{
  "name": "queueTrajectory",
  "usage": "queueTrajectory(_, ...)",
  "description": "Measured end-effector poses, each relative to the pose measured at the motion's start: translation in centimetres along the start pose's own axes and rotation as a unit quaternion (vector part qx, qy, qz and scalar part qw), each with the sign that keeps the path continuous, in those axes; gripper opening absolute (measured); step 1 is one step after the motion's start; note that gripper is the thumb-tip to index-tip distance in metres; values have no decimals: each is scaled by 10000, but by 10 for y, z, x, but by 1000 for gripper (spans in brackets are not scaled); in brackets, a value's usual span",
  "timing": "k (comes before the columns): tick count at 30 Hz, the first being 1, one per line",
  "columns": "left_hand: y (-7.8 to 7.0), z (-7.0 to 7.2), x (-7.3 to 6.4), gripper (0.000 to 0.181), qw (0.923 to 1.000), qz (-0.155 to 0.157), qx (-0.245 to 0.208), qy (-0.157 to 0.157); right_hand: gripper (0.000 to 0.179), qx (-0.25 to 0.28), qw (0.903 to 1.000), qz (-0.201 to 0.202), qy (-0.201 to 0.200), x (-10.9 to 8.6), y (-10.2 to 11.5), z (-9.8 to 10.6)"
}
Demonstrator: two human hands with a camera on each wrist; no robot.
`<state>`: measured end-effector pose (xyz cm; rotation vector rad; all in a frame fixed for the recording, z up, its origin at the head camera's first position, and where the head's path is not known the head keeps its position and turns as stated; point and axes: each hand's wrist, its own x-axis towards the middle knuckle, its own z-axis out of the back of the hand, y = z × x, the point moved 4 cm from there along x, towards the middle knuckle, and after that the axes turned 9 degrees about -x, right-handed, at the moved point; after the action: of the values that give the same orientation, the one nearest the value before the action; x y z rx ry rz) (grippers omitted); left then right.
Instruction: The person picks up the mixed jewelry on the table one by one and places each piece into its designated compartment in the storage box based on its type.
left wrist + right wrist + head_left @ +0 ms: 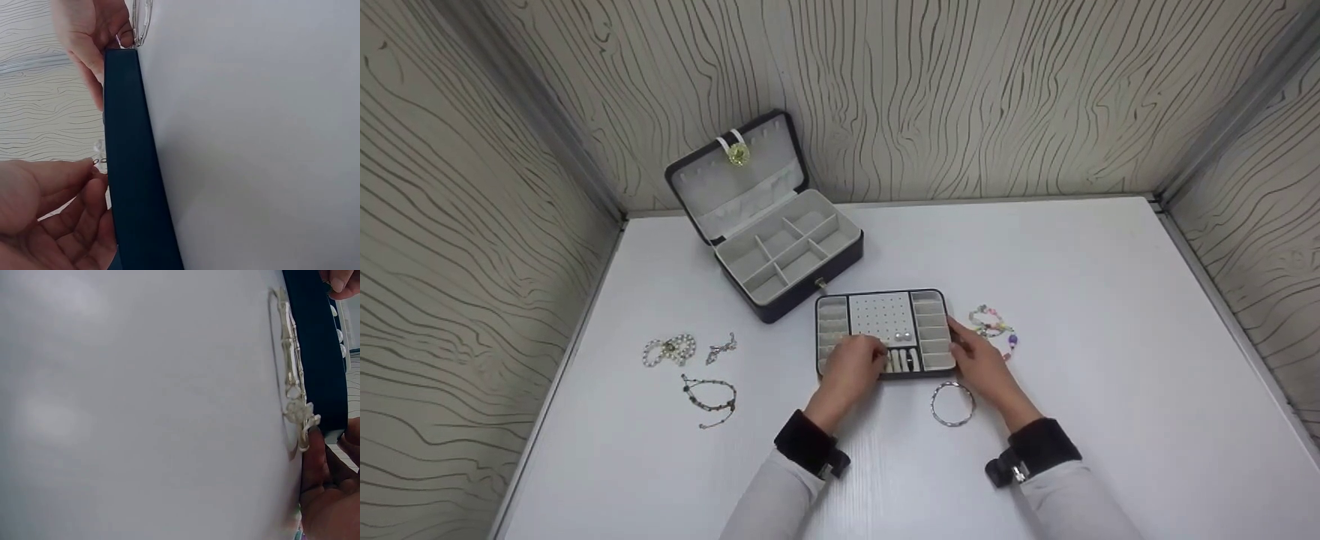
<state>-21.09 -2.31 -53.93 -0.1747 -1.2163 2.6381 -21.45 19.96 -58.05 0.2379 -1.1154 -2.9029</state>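
A shallow jewelry tray (880,315) with a dark rim lies on the white table. Over its front part my left hand (851,364) pinches a small metal loop (96,161) between thumb and finger; most of that piece is hidden. My right hand (982,367) grips the tray's right end near the front corner, with the tray's dark side wall (318,349) between thumb and fingers. Two pearl-like studs (902,337) sit on the tray's perforated pad. Several rings (905,361) stand in the slots below them. A silver bangle (952,404) lies just in front of the tray.
Behind and to the left stands a dark jewelry box (810,296) with its lid raised and grey compartments inside. At left lie a pearl bracelet (679,347), a silver piece (721,348) and a chain bracelet (711,406). Colorful beads (990,321) lie beyond my right hand.
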Motion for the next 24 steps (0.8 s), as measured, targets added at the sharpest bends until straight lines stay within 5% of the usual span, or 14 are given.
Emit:
queueTrajectory(7, 2, -2, -1, 4, 9997, -72, 227, -52, 50, 1, 10000, -7, -30, 0, -1, 0)
queueTrajectory(19, 0, -2, -4, 25, 9974, -327, 646, -34, 50, -44, 10000, 9, -59, -1, 0, -1)
queueTrajectory(24, 1, -3, -3, 13, 9982, -168, 539, -183, 50, -18, 10000, -33, -13, 0, 0, -2)
